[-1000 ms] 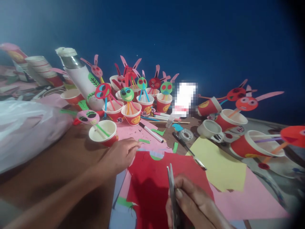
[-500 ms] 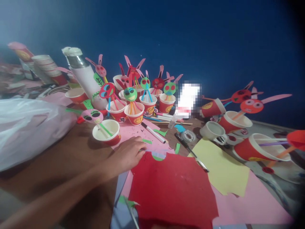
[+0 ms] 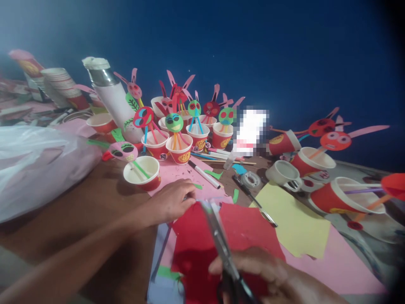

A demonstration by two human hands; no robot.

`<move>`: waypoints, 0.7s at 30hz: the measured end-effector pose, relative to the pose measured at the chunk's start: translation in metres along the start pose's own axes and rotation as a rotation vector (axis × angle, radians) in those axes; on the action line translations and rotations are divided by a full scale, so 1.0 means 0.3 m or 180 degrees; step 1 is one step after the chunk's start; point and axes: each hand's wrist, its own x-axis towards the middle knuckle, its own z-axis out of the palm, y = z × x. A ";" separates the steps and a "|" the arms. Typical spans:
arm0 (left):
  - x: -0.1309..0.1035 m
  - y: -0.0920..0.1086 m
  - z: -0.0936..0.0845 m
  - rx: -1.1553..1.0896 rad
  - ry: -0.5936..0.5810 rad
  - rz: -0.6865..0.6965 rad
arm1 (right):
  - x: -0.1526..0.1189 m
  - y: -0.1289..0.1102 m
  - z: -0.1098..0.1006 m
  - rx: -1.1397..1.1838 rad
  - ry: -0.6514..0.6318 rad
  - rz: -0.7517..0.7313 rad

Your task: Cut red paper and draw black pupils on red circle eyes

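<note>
Scissors (image 3: 222, 247) back over red paper (image 3: 249, 223), blades toward 11 o'clock, right hand (image 3: 268, 272) closed on them. Left hand (image 3: 171, 200) curled at paper's 11 o'clock; can't tell grip.

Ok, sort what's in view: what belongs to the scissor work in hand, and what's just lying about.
Likely in the job:
- scissors, held by the right hand
- red sheet, under the scissors

Seemingly just lying about:
- plastic bag
- white flask
- pale mug
- yellow sheet

Can't tell: tape roll, near the sheets.
</note>
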 end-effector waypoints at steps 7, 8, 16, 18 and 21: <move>-0.016 -0.007 -0.017 -0.0355 -0.0072 -0.0090 | 0.008 -0.025 -0.130 -0.0654 0.0989 -0.0533; -0.016 -0.010 -0.011 -0.0359 -0.0105 -0.0068 | 0.016 -0.030 -0.141 -0.0821 0.1079 -0.0554; -0.025 -0.004 0.026 0.0141 -0.0201 -0.0031 | 0.052 -0.007 -0.136 -0.2034 0.1074 0.0039; -0.030 0.002 0.024 0.0258 -0.0240 -0.0165 | 0.059 -0.001 -0.124 -0.2250 0.1029 0.0062; -0.034 0.006 0.020 0.0333 -0.0306 -0.0337 | 0.073 -0.002 -0.116 -0.2241 0.0988 0.0078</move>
